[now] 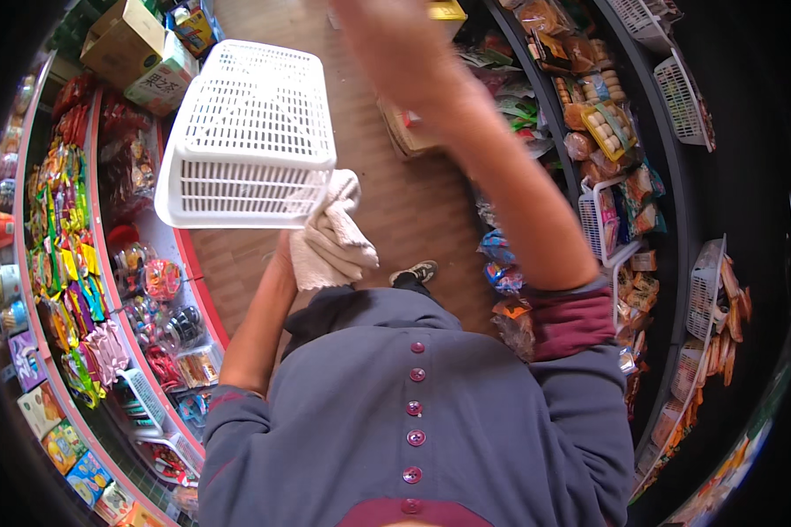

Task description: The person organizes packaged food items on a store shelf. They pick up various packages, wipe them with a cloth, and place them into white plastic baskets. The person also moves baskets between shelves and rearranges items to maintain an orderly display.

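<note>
A white slatted plastic basket [257, 112] is held up in front of me, tilted over the aisle. My left hand [289, 253] is at its near lower corner, mostly hidden behind the basket and a bunched cream cloth [336, 240]. It grips the basket, and the cloth hangs from the same spot. Blurred by motion, my right hand [392, 39] reaches forward at the top of the view, apart from the basket. Its fingers are cut off or smeared, so whether they hold anything cannot be told.
Packaged snacks fill the shelves on the left [66, 263]. Bread and pastries stand on the right shelves [593, 99], with several white baskets [685, 99]. Cardboard boxes [122, 39] stand at the far left, and another carton [405, 132] rests by the right shelf. Wood-pattern floor [369, 178] runs between.
</note>
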Action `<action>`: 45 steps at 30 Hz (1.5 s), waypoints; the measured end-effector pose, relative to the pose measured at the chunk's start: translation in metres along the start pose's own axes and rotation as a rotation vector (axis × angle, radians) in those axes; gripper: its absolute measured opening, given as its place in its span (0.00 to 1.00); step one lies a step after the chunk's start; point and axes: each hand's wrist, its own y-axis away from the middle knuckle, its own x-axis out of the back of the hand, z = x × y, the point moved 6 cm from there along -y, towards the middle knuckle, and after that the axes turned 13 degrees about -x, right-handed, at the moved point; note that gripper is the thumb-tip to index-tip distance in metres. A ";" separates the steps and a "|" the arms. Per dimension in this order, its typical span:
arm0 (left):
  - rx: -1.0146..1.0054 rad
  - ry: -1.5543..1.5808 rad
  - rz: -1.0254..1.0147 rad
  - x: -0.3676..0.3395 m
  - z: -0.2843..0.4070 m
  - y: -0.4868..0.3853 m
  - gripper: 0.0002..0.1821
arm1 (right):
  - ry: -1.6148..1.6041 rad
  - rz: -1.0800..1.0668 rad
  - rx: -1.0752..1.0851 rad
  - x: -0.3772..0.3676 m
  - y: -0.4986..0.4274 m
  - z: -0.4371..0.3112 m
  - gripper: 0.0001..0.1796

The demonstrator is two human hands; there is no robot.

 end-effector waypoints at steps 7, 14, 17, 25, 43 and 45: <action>-0.183 -0.245 -0.133 -0.044 0.028 0.014 0.22 | -0.035 0.165 -0.026 -0.023 -0.009 -0.019 0.29; -0.551 -0.431 -0.054 -0.066 0.069 0.012 0.25 | -0.031 0.131 0.105 -0.025 -0.019 -0.044 0.34; -0.492 -0.433 -0.146 -0.077 0.077 0.002 0.17 | -0.246 0.323 0.017 0.014 -0.036 -0.023 0.26; -1.249 -0.646 -0.126 -0.114 0.111 -0.018 0.16 | -0.109 0.553 0.092 -0.007 0.011 -0.033 0.58; -1.263 -0.701 0.190 -0.090 0.092 0.029 0.23 | -0.508 0.440 -0.673 0.051 0.105 0.072 0.24; -1.528 -1.533 0.263 -0.120 0.082 -0.007 0.15 | -0.741 0.374 -0.691 0.033 0.112 0.056 0.26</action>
